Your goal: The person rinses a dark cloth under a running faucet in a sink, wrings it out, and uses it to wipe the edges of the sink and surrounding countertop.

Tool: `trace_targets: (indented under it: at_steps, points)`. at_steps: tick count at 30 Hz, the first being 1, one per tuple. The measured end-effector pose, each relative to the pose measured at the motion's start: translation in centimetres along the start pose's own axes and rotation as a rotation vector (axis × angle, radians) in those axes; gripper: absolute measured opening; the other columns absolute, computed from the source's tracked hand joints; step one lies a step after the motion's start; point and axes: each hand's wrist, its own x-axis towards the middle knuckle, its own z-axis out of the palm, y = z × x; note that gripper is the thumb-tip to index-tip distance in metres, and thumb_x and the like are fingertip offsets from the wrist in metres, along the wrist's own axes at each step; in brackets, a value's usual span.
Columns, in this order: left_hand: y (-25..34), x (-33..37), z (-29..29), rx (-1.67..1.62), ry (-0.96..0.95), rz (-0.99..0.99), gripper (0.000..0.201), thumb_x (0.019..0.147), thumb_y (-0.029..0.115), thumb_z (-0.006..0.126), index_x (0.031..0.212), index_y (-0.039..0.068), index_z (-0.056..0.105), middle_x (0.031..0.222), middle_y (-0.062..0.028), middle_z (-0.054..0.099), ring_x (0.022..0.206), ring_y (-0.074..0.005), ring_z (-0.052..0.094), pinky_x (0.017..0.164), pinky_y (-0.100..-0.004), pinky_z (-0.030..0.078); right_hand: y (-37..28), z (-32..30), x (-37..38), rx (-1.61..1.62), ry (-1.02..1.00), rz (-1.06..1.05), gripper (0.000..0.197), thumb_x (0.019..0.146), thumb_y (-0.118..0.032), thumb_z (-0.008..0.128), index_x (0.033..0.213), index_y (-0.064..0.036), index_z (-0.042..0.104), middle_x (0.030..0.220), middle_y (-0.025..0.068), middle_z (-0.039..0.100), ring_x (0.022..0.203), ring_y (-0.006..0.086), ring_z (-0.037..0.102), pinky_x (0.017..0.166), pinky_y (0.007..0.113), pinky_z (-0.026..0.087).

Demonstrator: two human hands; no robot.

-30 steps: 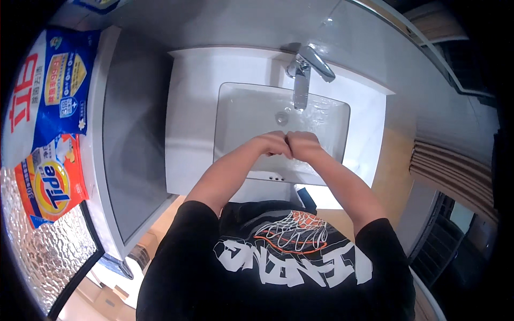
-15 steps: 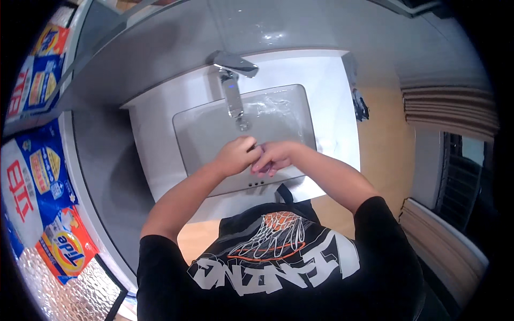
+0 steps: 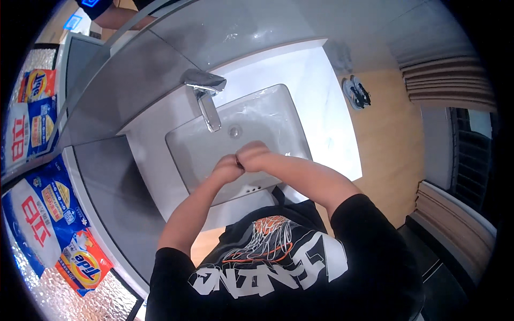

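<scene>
Over the near part of a grey washbasin (image 3: 187, 136), my two hands meet with fingers curled in. My left hand (image 3: 228, 168) is closed and presses against my right hand (image 3: 253, 155), which is also closed and slightly farther from me. A small dark patch shows where they touch; whatever they hold, if anything, is hidden. The chrome tap (image 3: 208, 107) stands at the basin's far left side, its spout just beyond my hands. No stream of water can be made out from it. The round drain (image 3: 234, 131) lies between the spout and my right hand.
A white marbled counter (image 3: 332, 125) surrounds the basin. To the left lie a blue-and-white detergent bag (image 3: 45, 206) and an orange one (image 3: 85, 262), mirrored above. A mirror (image 3: 257, 40) spans the far side. A pair of shoes (image 3: 356, 92) is on the floor to the right.
My hands have closed tightly together and turned, hiding the purplish patch and spread right fingers seen before. The view has swung, bringing the shoes into sight. Water in the basin looks lower.
</scene>
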Motion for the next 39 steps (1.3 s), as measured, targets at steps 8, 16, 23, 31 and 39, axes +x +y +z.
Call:
trace_targets:
  at_steps: [8, 16, 23, 31, 39]
  points:
    - [0.6, -0.6, -1.4, -0.477, -0.107, -0.234, 0.026, 0.07, 0.018, 0.073, 0.082, -0.004, 0.066, 0.065, -0.0101, 0.061, 0.053, -0.0192, 0.057, 0.048, -0.0361, 0.045, 0.2, -1.3, 0.8, -0.151, 0.076, -0.172, 0.018, 0.08, -0.018, 0.058, 0.085, -0.0114, 0.074, 0.089, 0.0143, 0.071, 0.086, 0.0314, 0.069, 0.073, 0.042, 0.055]
    - [-0.5, -1.3, -0.7, -0.504, -0.242, -0.222, 0.026, 0.066, 0.02, 0.075, 0.081, 0.002, 0.066, 0.059, -0.0068, 0.056, 0.05, -0.0177, 0.056, 0.044, -0.035, 0.043, -2.0, -1.1, -1.8, -0.118, 0.015, -0.076, 0.022, 0.081, -0.022, 0.062, 0.093, -0.0072, 0.072, 0.097, 0.0135, 0.071, 0.092, 0.0311, 0.068, 0.077, 0.042, 0.054]
    - [0.6, -5.0, -0.6, 0.048, 0.165, 0.107, 0.03, 0.067, 0.021, 0.072, 0.093, 0.01, 0.067, 0.072, -0.0114, 0.062, 0.078, -0.0343, 0.064, 0.072, -0.0443, 0.052, -3.5, 0.7, -5.4, 0.153, 0.201, -0.009, 0.062, 0.069, -0.025, 0.079, 0.117, -0.0026, 0.048, 0.103, 0.0149, 0.066, 0.093, 0.0309, 0.067, 0.076, 0.041, 0.055]
    - [1.1, -7.9, -2.7, 0.498, 0.6, 0.644, 0.028, 0.073, 0.025, 0.067, 0.098, 0.014, 0.063, 0.094, -0.0158, 0.064, 0.091, -0.0354, 0.064, 0.071, -0.0462, 0.053, -2.7, 0.7, -3.8, 1.049, -0.44, 0.25, 0.025, 0.07, -0.024, 0.077, 0.072, -0.0038, 0.062, 0.064, 0.0072, 0.06, 0.068, 0.0286, 0.065, 0.062, 0.039, 0.054]
    - [-2.5, -3.6, 1.3, 0.185, 0.389, 0.07, 0.02, 0.076, 0.02, 0.06, 0.087, 0.006, 0.069, 0.085, -0.0203, 0.068, 0.079, -0.0414, 0.066, 0.071, -0.048, 0.053, -6.5, 1.6, -2.8, -0.005, 0.342, 0.203, 0.019, 0.074, -0.02, 0.058, 0.082, -0.0094, 0.071, 0.084, 0.0169, 0.07, 0.08, 0.0345, 0.069, 0.071, 0.045, 0.055]
